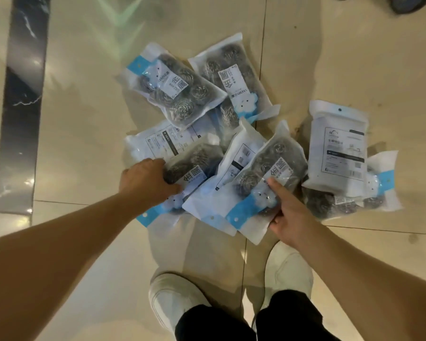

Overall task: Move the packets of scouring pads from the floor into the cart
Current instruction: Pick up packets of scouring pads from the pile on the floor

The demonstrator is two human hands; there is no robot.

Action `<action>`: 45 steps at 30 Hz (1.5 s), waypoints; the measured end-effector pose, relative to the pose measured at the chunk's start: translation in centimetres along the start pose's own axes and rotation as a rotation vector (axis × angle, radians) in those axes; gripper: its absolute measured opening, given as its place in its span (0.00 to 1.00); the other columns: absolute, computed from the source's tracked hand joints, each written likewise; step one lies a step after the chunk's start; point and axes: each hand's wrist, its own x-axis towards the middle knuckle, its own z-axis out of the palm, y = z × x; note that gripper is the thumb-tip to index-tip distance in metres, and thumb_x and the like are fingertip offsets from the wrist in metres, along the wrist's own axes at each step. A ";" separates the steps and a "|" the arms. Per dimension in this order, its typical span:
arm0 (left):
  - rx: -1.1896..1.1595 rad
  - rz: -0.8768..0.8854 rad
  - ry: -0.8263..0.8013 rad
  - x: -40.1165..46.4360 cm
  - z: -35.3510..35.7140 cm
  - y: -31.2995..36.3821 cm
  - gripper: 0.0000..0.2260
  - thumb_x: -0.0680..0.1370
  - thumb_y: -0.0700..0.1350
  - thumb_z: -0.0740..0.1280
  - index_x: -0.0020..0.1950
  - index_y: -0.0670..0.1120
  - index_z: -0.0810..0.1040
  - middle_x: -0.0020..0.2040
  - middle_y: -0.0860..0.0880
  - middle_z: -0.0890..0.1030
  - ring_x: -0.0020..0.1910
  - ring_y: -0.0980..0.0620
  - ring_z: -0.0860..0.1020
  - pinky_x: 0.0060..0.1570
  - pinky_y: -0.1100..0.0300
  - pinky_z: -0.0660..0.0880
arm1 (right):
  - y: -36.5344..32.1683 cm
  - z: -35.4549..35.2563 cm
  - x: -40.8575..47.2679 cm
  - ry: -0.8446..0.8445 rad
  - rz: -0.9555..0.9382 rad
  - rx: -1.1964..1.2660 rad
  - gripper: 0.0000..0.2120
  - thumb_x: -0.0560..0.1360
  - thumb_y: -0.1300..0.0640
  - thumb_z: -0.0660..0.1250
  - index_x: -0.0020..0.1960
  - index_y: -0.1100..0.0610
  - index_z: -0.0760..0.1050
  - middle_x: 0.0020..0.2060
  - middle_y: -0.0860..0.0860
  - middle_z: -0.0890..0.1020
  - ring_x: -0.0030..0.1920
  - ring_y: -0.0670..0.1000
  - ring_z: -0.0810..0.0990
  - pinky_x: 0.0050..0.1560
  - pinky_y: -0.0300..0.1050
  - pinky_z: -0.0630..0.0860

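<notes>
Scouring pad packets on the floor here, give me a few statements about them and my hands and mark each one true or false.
1. The right hand grips a packet near the blue end, thumb on top. True.
2. The left hand is lifted well clear of the pile. False: it rests on a packet at the pile's left side.
3. All the packets lie face up, showing the steel scourers. False: one white-backed packet on the right shows its printed back.
4. The packets lie on a tiled floor, several overlapping. True.
5. The person is barefoot. False: two white shoes show at the bottom.
</notes>
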 end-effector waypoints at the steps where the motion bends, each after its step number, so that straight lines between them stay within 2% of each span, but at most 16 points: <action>1: -0.076 -0.020 -0.024 -0.8 -0.1 -0.2 0.19 0.71 0.63 0.75 0.49 0.52 0.75 0.42 0.50 0.77 0.45 0.45 0.77 0.43 0.54 0.70 | -0.2 0.2 -0.6 -0.003 0.005 -0.013 0.21 0.75 0.51 0.78 0.67 0.50 0.79 0.53 0.56 0.89 0.53 0.59 0.87 0.48 0.60 0.86; 4: -0.202 -0.068 -0.014 -3.4 -1.1 -0.7 0.19 0.70 0.60 0.77 0.47 0.49 0.76 0.42 0.48 0.79 0.42 0.45 0.77 0.39 0.55 0.72 | -0.6 0.2 -2.9 -0.015 0.009 -0.067 0.18 0.75 0.55 0.78 0.64 0.51 0.82 0.54 0.56 0.89 0.51 0.59 0.88 0.42 0.61 0.87; 10: -0.470 -0.231 0.005 -11.5 -6.1 -1.8 0.21 0.71 0.59 0.78 0.52 0.48 0.75 0.43 0.47 0.81 0.43 0.44 0.79 0.43 0.50 0.79 | -2.2 -1.3 -12.3 -0.076 -0.041 -0.259 0.27 0.72 0.57 0.80 0.69 0.52 0.79 0.55 0.55 0.89 0.53 0.58 0.88 0.37 0.52 0.85; 12: -0.611 -0.246 -0.004 -15.2 -8.6 -1.8 0.22 0.70 0.61 0.79 0.54 0.49 0.77 0.45 0.47 0.83 0.43 0.44 0.82 0.45 0.46 0.83 | -3.5 -2.0 -17.3 -0.112 -0.041 -0.300 0.22 0.74 0.58 0.79 0.67 0.51 0.80 0.52 0.54 0.89 0.51 0.57 0.88 0.40 0.53 0.86; 15: -0.771 -0.240 -0.046 -21.7 -13.6 -1.0 0.29 0.63 0.68 0.78 0.54 0.50 0.80 0.45 0.48 0.87 0.44 0.45 0.86 0.43 0.42 0.86 | -6.1 -3.5 -25.8 -0.142 -0.051 -0.360 0.18 0.75 0.58 0.78 0.64 0.52 0.80 0.53 0.56 0.89 0.54 0.60 0.88 0.55 0.64 0.85; 17: -0.858 -0.239 -0.040 -26.7 -17.4 0.2 0.30 0.62 0.69 0.78 0.54 0.50 0.82 0.44 0.49 0.88 0.44 0.46 0.87 0.45 0.42 0.86 | -8.0 -4.7 -32.0 -0.146 -0.075 -0.387 0.20 0.74 0.58 0.79 0.65 0.53 0.80 0.55 0.57 0.89 0.55 0.62 0.88 0.57 0.65 0.84; 20: -1.004 -0.238 -0.014 -34.3 -23.9 3.0 0.28 0.63 0.63 0.82 0.55 0.48 0.83 0.44 0.50 0.89 0.43 0.46 0.88 0.47 0.43 0.86 | -11.2 -6.1 -41.1 -0.160 -0.120 -0.438 0.32 0.63 0.50 0.84 0.65 0.50 0.80 0.55 0.56 0.89 0.56 0.63 0.88 0.58 0.71 0.82; 22: -1.072 -0.231 -0.006 -39.0 -27.8 4.7 0.25 0.66 0.58 0.84 0.56 0.47 0.83 0.43 0.49 0.89 0.43 0.47 0.88 0.45 0.45 0.86 | -13.3 -7.2 -46.9 -0.167 -0.180 -0.450 0.34 0.60 0.47 0.85 0.64 0.48 0.81 0.55 0.54 0.89 0.55 0.61 0.88 0.57 0.69 0.83; 24: -1.131 -0.219 0.009 -43.1 -31.3 6.1 0.24 0.67 0.56 0.84 0.58 0.47 0.82 0.45 0.48 0.89 0.45 0.46 0.87 0.45 0.46 0.85 | -15.3 -8.3 -52.6 -0.167 -0.257 -0.441 0.31 0.63 0.48 0.84 0.64 0.47 0.81 0.54 0.51 0.89 0.55 0.59 0.88 0.56 0.64 0.85; 26: -1.167 -0.196 0.012 -47.0 -34.2 7.6 0.25 0.67 0.56 0.83 0.59 0.48 0.82 0.47 0.47 0.89 0.46 0.45 0.87 0.46 0.45 0.85 | -17.0 -9.3 -57.3 -0.163 -0.328 -0.437 0.31 0.63 0.47 0.84 0.65 0.47 0.81 0.54 0.50 0.89 0.55 0.57 0.88 0.55 0.58 0.84; 28: -1.201 -0.146 0.024 -50.3 -37.0 9.2 0.25 0.66 0.56 0.82 0.58 0.48 0.82 0.46 0.46 0.89 0.45 0.43 0.88 0.48 0.41 0.85 | -18.5 -10.3 -61.7 -0.167 -0.389 -0.398 0.24 0.69 0.50 0.83 0.63 0.47 0.81 0.53 0.50 0.90 0.54 0.57 0.89 0.50 0.52 0.83; 30: -1.236 -0.078 0.022 -53.1 -39.5 10.8 0.20 0.72 0.51 0.81 0.60 0.49 0.82 0.49 0.46 0.89 0.45 0.44 0.89 0.46 0.42 0.86 | -19.9 -10.9 -65.7 -0.173 -0.419 -0.353 0.19 0.72 0.52 0.80 0.62 0.49 0.81 0.53 0.50 0.90 0.54 0.57 0.89 0.56 0.57 0.84; 32: -1.238 -0.020 0.029 -55.2 -41.5 12.6 0.14 0.75 0.47 0.78 0.60 0.50 0.82 0.50 0.48 0.89 0.44 0.48 0.89 0.41 0.50 0.86 | -20.8 -12.1 -68.6 -0.180 -0.464 -0.353 0.21 0.71 0.50 0.81 0.62 0.50 0.81 0.53 0.51 0.90 0.53 0.57 0.89 0.60 0.64 0.83; 35: -1.257 0.083 0.063 -57.4 -44.1 15.2 0.11 0.76 0.42 0.76 0.57 0.50 0.83 0.47 0.51 0.90 0.42 0.52 0.88 0.35 0.61 0.83 | -22.0 -13.7 -72.0 -0.179 -0.546 -0.302 0.25 0.68 0.48 0.81 0.61 0.54 0.79 0.51 0.51 0.90 0.51 0.56 0.90 0.56 0.64 0.85; 40: -1.269 0.243 0.015 -58.7 -46.5 18.7 0.13 0.76 0.42 0.77 0.59 0.52 0.83 0.48 0.54 0.90 0.45 0.53 0.88 0.42 0.56 0.80 | -23.0 -16.4 -76.1 -0.149 -0.639 -0.189 0.23 0.72 0.54 0.80 0.64 0.53 0.77 0.54 0.50 0.89 0.54 0.54 0.89 0.59 0.61 0.85; 45: -1.203 0.394 -0.107 -58.7 -48.1 20.6 0.15 0.76 0.40 0.76 0.60 0.51 0.82 0.48 0.51 0.90 0.41 0.54 0.88 0.32 0.62 0.81 | -21.5 -18.0 -79.6 -0.052 -0.700 -0.067 0.22 0.74 0.56 0.79 0.65 0.53 0.76 0.54 0.50 0.89 0.54 0.55 0.89 0.59 0.61 0.84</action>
